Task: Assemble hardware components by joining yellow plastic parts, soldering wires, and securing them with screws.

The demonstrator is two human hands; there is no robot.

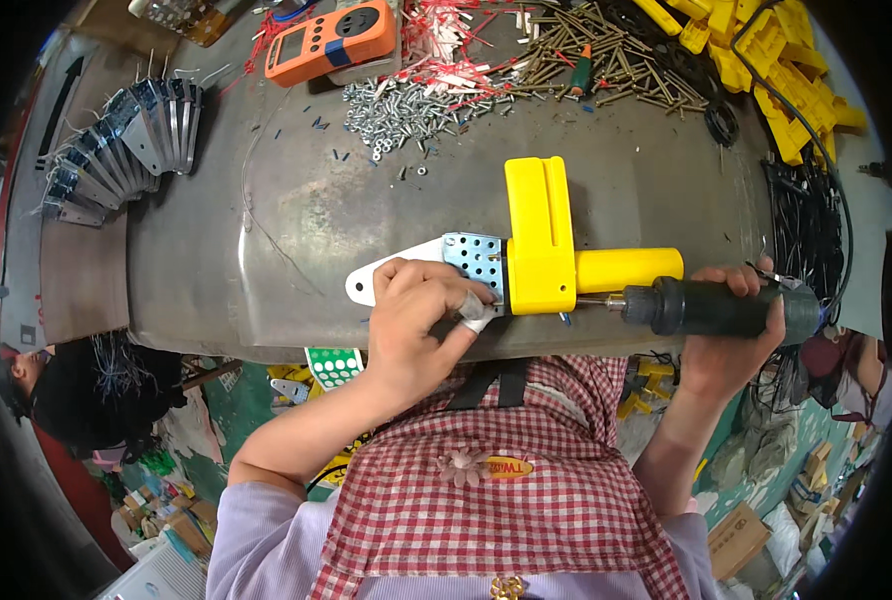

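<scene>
My right hand (726,355) grips a dark electric screwdriver (681,305) lying level. Its bit points left and meets the lower right side of a yellow plastic housing (539,240), from which a yellow tube (631,270) juts to the right. Against the housing's left side lies a perforated metal bracket (478,257), joined to or overlapping a white rounded plate (406,265); I cannot tell which. My left hand (411,310) is closed on the bracket's near edge, with white tape round a finger. Any screw at the bit's tip is hidden.
At the back lie an orange meter (331,42), short silver screws (401,115), long brass-coloured screws (606,55) and a green-handled tool (581,72). Yellow parts (791,75) and black cables (806,225) fill the right. Metal plates (131,145) stand at left. Another person (96,400) is lower left.
</scene>
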